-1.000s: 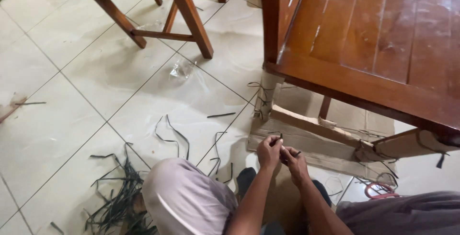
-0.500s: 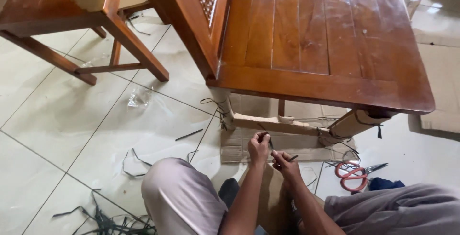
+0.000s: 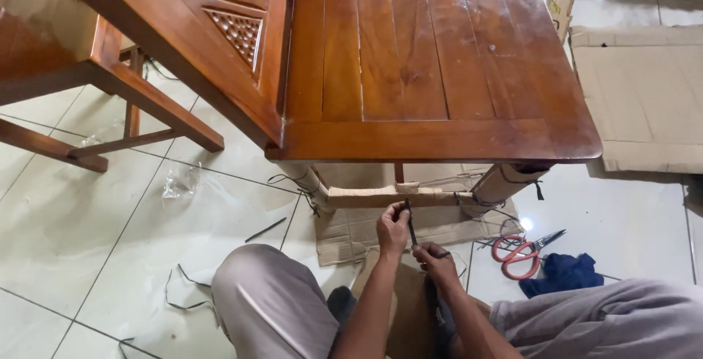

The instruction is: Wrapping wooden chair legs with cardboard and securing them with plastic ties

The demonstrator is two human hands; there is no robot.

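Our own body, as we see it: two bare forearms without sleeves, left hand (image 3: 393,229) and right hand (image 3: 437,262) ungloved; light grey-beige cloth trousers (image 3: 271,304) over both knees, softly creased.

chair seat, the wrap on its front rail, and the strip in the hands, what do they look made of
Chair seat: wood, glossy reddish-brown varnish, visible planks and grain.
Wrap: corrugated cardboard by its look, matte tan, creased.
Strip, pinched between left hand and right hand: dark, thin, flat; probably plastic strapping, too small to be sure.
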